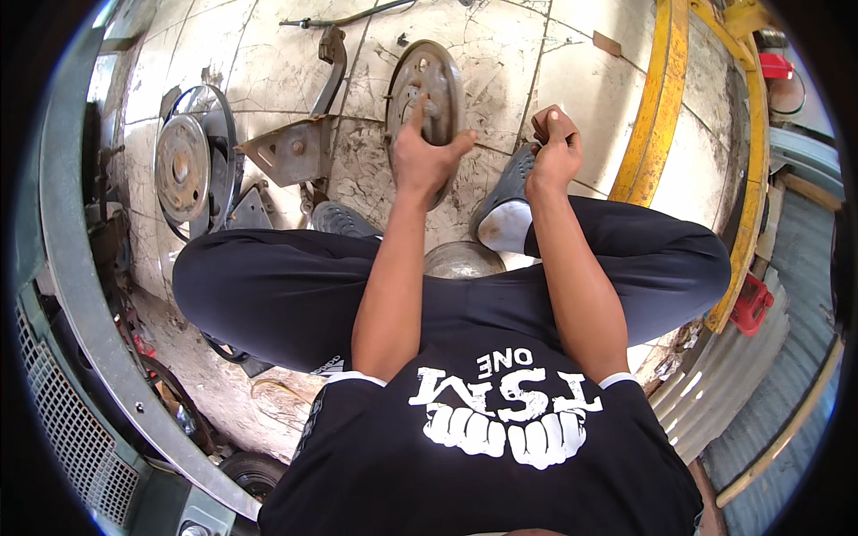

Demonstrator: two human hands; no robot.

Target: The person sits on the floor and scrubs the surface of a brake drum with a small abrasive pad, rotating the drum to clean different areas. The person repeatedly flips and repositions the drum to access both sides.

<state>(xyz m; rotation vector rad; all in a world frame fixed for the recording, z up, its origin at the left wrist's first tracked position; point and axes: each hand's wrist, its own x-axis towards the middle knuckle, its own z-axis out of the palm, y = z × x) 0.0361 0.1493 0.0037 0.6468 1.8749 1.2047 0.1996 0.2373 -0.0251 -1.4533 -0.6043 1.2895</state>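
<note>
A round, rusty metal plate [427, 64] with a raised centre stands tilted on the tiled floor before me. My left hand [427, 161] holds it at the middle, index finger against the hub and thumb out to the right; its other fingers are partly hidden. To the right, over my grey shoe [502, 192], my right hand [556, 159] is closed around a small folded brown piece [542, 121] that looks like sandpaper. Apart from the plate, that hand hovers near the shoe's toe.
On the left lie a rusty disc [181, 170] with a black ring and a metal bracket with a pedal arm [290, 150]. A round metal piece [465, 260] sits between my legs. Yellow steel frame bars [657, 98] rise at right; a flat brown scrap [607, 43] lies beyond.
</note>
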